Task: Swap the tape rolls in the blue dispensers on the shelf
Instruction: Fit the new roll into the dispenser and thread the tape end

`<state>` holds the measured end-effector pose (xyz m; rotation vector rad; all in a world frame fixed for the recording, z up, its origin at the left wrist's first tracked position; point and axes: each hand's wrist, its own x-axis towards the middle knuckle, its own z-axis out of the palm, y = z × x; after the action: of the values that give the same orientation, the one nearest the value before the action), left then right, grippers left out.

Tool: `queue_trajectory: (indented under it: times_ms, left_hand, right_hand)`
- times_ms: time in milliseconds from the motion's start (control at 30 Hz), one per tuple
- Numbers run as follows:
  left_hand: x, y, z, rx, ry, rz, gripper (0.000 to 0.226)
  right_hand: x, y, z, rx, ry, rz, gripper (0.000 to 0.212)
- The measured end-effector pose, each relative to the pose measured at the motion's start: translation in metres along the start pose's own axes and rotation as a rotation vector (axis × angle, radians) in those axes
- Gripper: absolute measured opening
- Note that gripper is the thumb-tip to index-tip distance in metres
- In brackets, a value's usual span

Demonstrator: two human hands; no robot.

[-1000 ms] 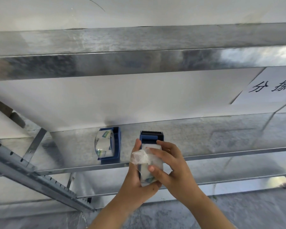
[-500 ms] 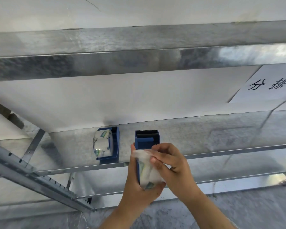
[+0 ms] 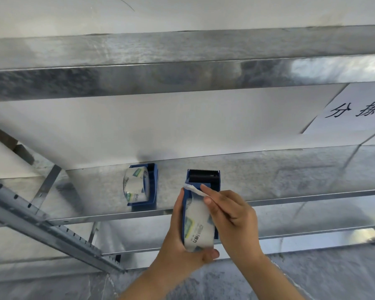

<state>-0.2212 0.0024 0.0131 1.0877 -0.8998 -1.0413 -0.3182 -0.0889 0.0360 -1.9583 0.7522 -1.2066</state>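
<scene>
Head view, the only one:

- Your left hand [image 3: 182, 245] has its fingers curled round the blue plastic tape dispenser with the serrated cutter [image 3: 204, 180], at 6 o'clock in frame. The thumb is tucked under the clear tape roll with green print [image 3: 198, 226] sitting in it.
- Your right hand [image 3: 232, 215] pinches the crumpled white loose end of tape [image 3: 193, 189] between thumb and forefinger, just short of the cutter. The other fingers are curled in loosely.
- The dispenser's nose is over the galvanised metal shelf [image 3: 268, 176] and its tail overhangs the front lip. I can't tell whether it rests on the metal or you're carrying it.
- The second blue dispenser [image 3: 153, 185] is on the same shelf at 10 o'clock from your hands, near but not touching. Its own clear, green-labelled roll [image 3: 135, 187] is in place and no hand is on it.
- A white paper sign with black characters [image 3: 355, 109] is at 2 o'clock. It's irrelevant.

Status, my read: both dispensers are loaded, so the roll exchange looks done or close to it. The rolls look alike, so I can't confirm they're actually swapped.

Left to do: lead the end up to the teeth, stick it down, then set the dispenser fully on the shelf beside the other.
</scene>
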Motion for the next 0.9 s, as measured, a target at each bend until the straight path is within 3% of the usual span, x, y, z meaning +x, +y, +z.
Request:
queue_trajectory:
  times_ms: [233, 467, 567, 733, 900]
  left_hand:
    - [-0.002, 0.004, -0.003, -0.084, 0.028, -0.075, 0.095]
    - [0.000, 0.009, 0.013, -0.183, 0.189, -0.111, 0.117]
    - [-0.001, 0.009, 0.014, -0.118, 0.225, -0.123, 0.123]
    - [-0.001, -0.004, 0.018, 0.065, 0.353, -0.052, 0.106]
    - [0.002, -0.003, 0.021, 0.205, 0.430, 0.025, 0.107]
  right_hand:
    - [-0.005, -0.001, 0.000, -0.015, 0.017, -0.036, 0.033]
    - [-0.004, -0.003, -0.001, -0.005, -0.009, -0.050, 0.033]
    - [0.000, -0.003, -0.001, 0.015, -0.050, -0.036, 0.031]
    - [0.006, -0.002, -0.001, -0.004, -0.135, -0.059, 0.033]
    - [0.012, -0.003, 0.002, -0.015, -0.127, -0.062, 0.025]
